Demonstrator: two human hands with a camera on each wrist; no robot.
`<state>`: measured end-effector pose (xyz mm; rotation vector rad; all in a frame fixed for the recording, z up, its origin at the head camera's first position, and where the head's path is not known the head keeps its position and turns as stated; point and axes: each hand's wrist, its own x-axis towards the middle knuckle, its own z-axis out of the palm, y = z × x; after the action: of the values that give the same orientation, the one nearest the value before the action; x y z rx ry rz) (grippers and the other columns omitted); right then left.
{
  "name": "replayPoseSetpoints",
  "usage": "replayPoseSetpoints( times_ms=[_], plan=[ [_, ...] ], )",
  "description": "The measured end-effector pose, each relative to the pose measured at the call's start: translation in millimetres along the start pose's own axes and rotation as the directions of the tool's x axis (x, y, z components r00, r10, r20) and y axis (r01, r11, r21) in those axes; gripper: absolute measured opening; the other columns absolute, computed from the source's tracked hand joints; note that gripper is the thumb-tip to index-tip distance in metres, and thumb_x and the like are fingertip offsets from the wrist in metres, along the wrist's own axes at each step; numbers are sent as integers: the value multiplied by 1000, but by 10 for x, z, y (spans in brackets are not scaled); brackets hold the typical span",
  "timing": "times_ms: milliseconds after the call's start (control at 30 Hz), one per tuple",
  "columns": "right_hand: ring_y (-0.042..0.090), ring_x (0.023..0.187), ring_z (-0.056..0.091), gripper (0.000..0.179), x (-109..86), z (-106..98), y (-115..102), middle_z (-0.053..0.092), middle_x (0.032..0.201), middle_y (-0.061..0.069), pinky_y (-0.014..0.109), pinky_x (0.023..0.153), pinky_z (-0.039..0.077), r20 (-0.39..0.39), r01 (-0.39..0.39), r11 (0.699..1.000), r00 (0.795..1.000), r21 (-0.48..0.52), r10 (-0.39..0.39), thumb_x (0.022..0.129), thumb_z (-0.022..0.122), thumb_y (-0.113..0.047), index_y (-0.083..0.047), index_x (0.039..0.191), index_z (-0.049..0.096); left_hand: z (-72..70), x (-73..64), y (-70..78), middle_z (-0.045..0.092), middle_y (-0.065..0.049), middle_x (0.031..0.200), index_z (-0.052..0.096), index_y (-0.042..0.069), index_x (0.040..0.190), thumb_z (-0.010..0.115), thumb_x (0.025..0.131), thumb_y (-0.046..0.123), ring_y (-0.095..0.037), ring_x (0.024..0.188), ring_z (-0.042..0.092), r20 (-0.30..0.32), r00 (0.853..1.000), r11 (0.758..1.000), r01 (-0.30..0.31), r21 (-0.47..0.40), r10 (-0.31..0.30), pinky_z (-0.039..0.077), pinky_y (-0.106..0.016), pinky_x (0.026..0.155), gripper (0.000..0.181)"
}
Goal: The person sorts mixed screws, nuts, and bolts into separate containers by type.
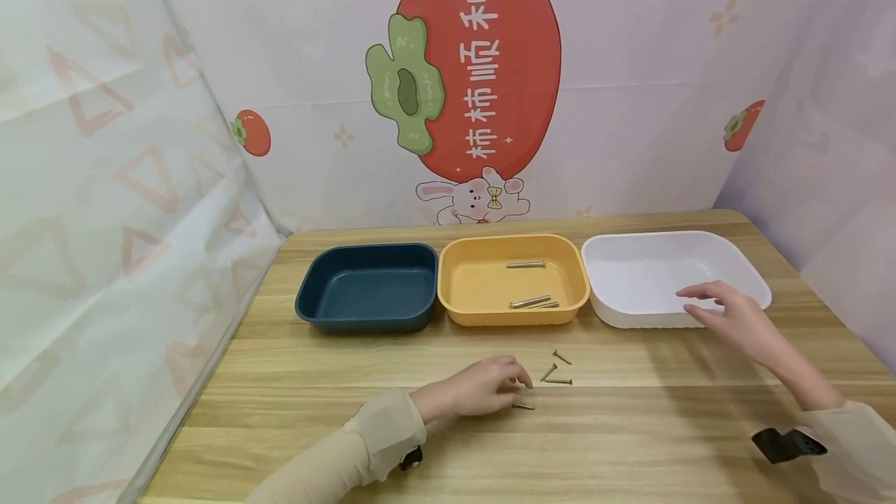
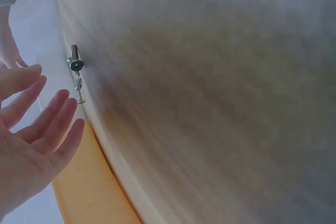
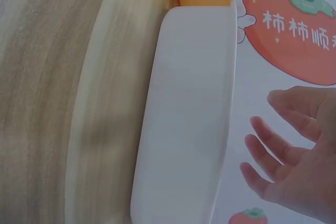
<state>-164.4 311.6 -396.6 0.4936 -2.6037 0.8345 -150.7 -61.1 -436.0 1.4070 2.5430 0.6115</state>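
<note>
My left hand [image 1: 483,387] reaches low over the table, fingers loosely bent, with nothing between them in the left wrist view. Close under its fingertips lies a small brass-coloured screw [image 1: 525,407]. Just right of the hand are more such screws, one of them flat on the wood [image 1: 558,382]. Held over the front rim of the white tray [image 1: 609,309] is my right hand [image 1: 738,323], its fingers spread and relaxed and holding nothing. In the middle, a yellow tray [image 1: 476,286] contains long silver bolts, one toward the back [image 1: 526,264] and others near the front wall.
A dark blue tray [image 1: 371,325] stands left of the yellow one, the three trays side by side along the back of the wooden table [image 1: 280,411]. Behind them hangs a printed cloth [image 1: 616,154], and more cloth [image 1: 105,216] borders the left side.
</note>
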Motion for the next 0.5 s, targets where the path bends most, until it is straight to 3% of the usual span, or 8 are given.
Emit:
replayPoseSetpoints(
  times_ms=[500],
  plan=[
    [-26,89,26,13,-119,-1,144,59,86,23,6,67,29,-52,8,1000,999,-17,-9,76,65,1,5,88,63,39,4,-14,55,4,90,61,13,100,60,83,13,-1,81,49,79,996,999,43,-30,-41,37,-9,73,17]
  ],
)
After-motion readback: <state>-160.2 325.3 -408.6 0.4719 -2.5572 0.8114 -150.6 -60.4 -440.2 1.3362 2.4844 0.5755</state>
